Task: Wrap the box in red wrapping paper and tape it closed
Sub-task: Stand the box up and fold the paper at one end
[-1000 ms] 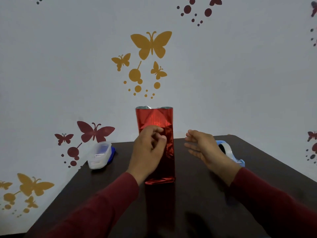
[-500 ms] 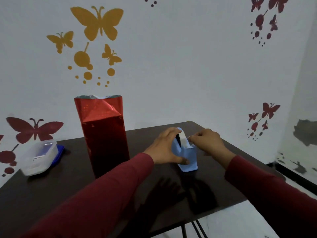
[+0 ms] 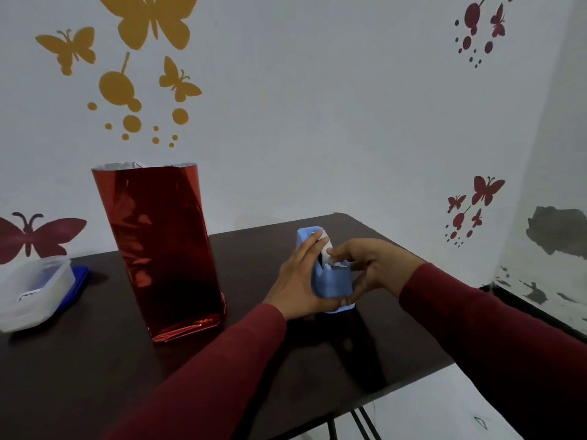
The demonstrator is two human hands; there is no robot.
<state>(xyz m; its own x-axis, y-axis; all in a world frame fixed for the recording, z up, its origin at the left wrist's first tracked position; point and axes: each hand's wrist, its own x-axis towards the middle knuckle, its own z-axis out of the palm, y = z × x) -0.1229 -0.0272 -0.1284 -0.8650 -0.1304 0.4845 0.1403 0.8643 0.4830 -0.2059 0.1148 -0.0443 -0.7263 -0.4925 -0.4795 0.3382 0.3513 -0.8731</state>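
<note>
Head view: my left hand (image 3: 300, 277) grips the left side of the blue tape dispenser (image 3: 330, 277), fingers curled over its top, thumb at its near foot. My right hand (image 3: 365, 266) is against its right side, thumb and forefinger pinching at the tape end by the cutter. Both sleeves are dark red. The dispenser sits on the dark table (image 3: 95, 360), near its right edge. Left of it, apart from my hands, the box (image 3: 158, 249) stands upright in red paper, top end open. At far left lies a clear tub (image 3: 31, 290) on something blue.
</note>
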